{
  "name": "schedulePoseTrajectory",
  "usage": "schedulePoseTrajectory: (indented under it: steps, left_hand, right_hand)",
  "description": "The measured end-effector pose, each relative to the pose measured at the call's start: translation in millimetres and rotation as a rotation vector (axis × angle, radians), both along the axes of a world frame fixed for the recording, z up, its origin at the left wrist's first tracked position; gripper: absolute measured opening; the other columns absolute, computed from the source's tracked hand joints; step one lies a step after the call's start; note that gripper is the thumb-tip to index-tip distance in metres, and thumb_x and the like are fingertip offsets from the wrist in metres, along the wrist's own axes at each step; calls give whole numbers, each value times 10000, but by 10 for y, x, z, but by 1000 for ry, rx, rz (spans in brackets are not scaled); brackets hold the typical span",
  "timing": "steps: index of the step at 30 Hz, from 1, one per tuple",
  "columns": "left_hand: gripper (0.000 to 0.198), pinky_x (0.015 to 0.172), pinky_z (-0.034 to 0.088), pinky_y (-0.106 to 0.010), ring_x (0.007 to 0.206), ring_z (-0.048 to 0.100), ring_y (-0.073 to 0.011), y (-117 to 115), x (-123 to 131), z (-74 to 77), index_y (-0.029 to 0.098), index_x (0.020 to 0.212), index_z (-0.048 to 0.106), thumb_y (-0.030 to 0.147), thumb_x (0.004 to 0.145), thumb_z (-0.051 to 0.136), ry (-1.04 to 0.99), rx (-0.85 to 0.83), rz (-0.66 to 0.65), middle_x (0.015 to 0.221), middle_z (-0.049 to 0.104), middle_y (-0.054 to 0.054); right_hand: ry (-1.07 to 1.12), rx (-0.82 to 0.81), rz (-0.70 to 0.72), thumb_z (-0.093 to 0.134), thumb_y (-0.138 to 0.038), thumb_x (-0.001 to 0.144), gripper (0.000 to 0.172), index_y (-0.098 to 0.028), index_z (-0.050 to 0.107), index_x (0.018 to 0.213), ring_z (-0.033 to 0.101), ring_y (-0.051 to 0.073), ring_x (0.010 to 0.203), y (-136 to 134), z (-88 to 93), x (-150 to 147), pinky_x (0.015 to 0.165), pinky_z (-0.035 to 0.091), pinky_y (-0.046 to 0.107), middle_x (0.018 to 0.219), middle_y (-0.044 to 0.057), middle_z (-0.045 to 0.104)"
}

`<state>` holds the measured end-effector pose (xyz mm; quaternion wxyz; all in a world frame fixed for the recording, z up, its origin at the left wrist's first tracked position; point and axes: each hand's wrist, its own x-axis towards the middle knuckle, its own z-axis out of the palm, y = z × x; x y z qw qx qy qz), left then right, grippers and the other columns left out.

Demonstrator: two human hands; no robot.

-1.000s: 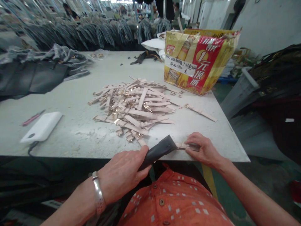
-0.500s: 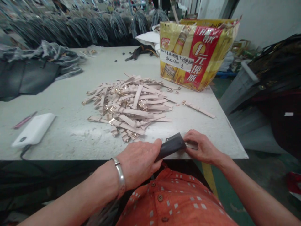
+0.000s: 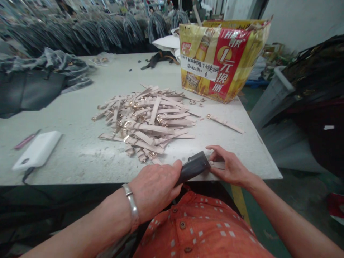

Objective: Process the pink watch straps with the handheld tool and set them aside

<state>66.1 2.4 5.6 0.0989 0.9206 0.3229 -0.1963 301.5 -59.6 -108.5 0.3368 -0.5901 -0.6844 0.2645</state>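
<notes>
My left hand [image 3: 158,186] is closed around a dark, leather-like piece [image 3: 195,167], smooth and folded or tubular, held over the table's front edge. From its right end a short length of pale strap [image 3: 218,165] sticks out. My right hand [image 3: 232,166] is curled about that strap, thumb below it and index finger raised off it; the exact contact is partly hidden. Just beyond my hands lies a heap of pale straps [image 3: 153,125] with gold-coloured buckles. One single buckled strap [image 3: 225,124] rests apart on the right.
A yellow and red carton [image 3: 204,64] stands at the back right, small rings [image 3: 200,102] before it. On the left are a white power bank [image 3: 37,150] with a cable, a pink-handled tool [image 3: 27,140] and dark leather pieces [image 3: 29,87]. A grey bin [image 3: 274,96] stands beyond the right edge.
The fingers of my right hand have spread, the index finger lifting, and more of the pale strap shows. My left hand still grips the dark piece.
</notes>
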Motion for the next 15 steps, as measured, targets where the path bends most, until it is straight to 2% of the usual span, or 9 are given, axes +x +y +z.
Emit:
schedulePoseTrajectory:
  steps: [4,9,15]
  left_hand:
    - [230,557,427,-330,686,638,-250,33,78,-63,210,963,474,346,837,338,-29,34,-8,763,667,-48]
    - [250,588,410,-294,709,624,-211,65,-7,-131,202,968,475,379,833,361,-76,27,51,779,655,-44]
    - [276,578,392,-279,672,599,-191,120,-248,-54,214,972,466,428,839,351,-88,7,184,755,628,-31]
  right_hand:
    - [21,4,3,635,-143,666,646,-237,382,1254,549,141,788,1,-14,7,773,446,280,884,3,579]
    - [35,8,-30,625,-148,661,625,-231,398,1237,559,139,764,9,-19,-11,750,452,278,853,-1,592]
    - [27,-4,-62,618,-148,643,525,-217,486,1147,581,142,758,17,-21,-29,735,459,278,833,-1,616]
